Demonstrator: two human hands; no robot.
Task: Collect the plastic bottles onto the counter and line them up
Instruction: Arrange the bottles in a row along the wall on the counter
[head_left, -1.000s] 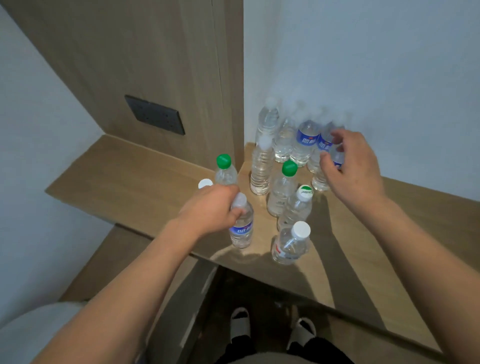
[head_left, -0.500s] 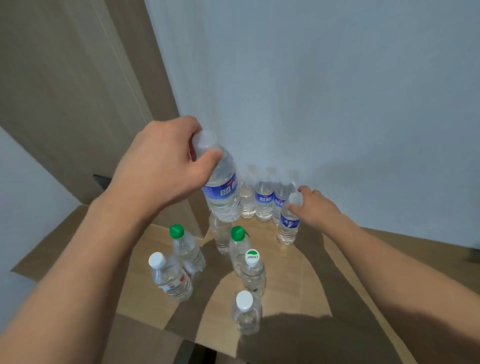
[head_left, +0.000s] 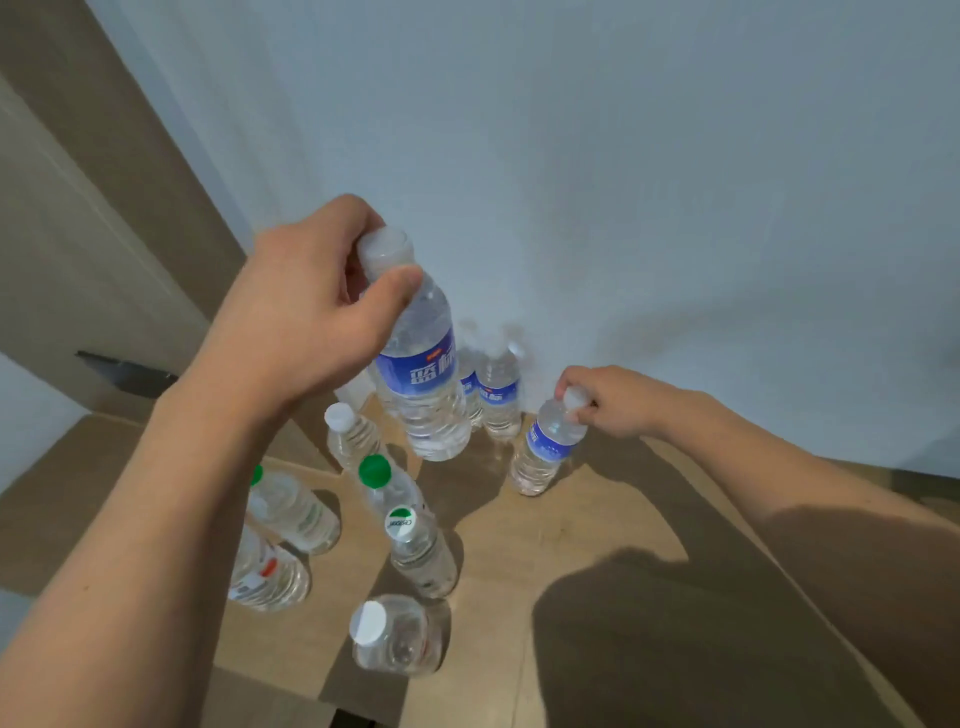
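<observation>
My left hand (head_left: 306, 317) grips a clear blue-label bottle (head_left: 423, 384) by its neck and holds it up in the air above the wooden counter (head_left: 597, 525). My right hand (head_left: 615, 400) pinches the white cap of a smaller blue-label bottle (head_left: 545, 449) that stands tilted on the counter near the wall. Two more blue-label bottles (head_left: 498, 392) stand against the wall behind. Nearer me stand several clear bottles, among them a green-capped bottle (head_left: 382, 480), one with a printed cap (head_left: 418, 548) and a white-capped bottle (head_left: 395, 636).
A white wall (head_left: 623, 182) rises behind the counter and a wood panel (head_left: 78, 208) with a dark socket plate (head_left: 124, 371) closes the left side. The counter's front edge (head_left: 291, 696) runs along the bottom. My left forearm hides part of two bottles (head_left: 280, 540) at the left.
My left hand has lifted its blue-label bottle higher and closer to the camera. My right hand has drawn its small bottle a little to the right, away from the row by the wall.
</observation>
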